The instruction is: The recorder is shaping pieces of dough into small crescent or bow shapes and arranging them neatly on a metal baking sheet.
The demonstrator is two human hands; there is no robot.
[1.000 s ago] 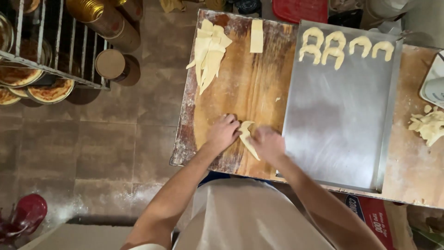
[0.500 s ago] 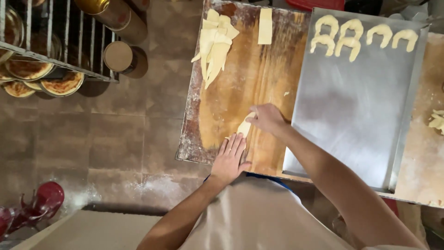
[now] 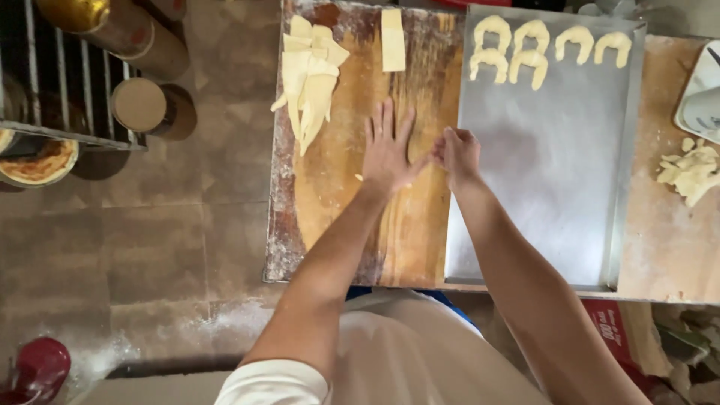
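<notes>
My left hand (image 3: pixel 386 150) lies flat on the floured wooden board (image 3: pixel 337 202), fingers spread and pointing away from me. My right hand (image 3: pixel 459 154) is curled just to its right, touching the left thumb at the edge of the metal baking tray (image 3: pixel 547 195). It pinches a small dough piece, which is almost wholly hidden between the hands. A pile of cut dough triangles (image 3: pixel 311 75) lies at the board's far left, with a rectangular dough strip (image 3: pixel 392 39) beside it. Several curved, shaped dough pieces (image 3: pixel 547 49) sit in a row along the tray's far edge.
Dough scraps (image 3: pixel 690 172) and a white container (image 3: pixel 701 105) lie on the table right of the tray. On the left stands a wire rack (image 3: pixel 60 90) holding baked pies (image 3: pixel 34 161), with round tins (image 3: pixel 139 105) below. A red object (image 3: pixel 37 367) sits on the tiled floor.
Both hands moved away from me up the board. The left hand went from the near edge to the board's middle and flattened. The dough piece held by the right hand is now hidden.
</notes>
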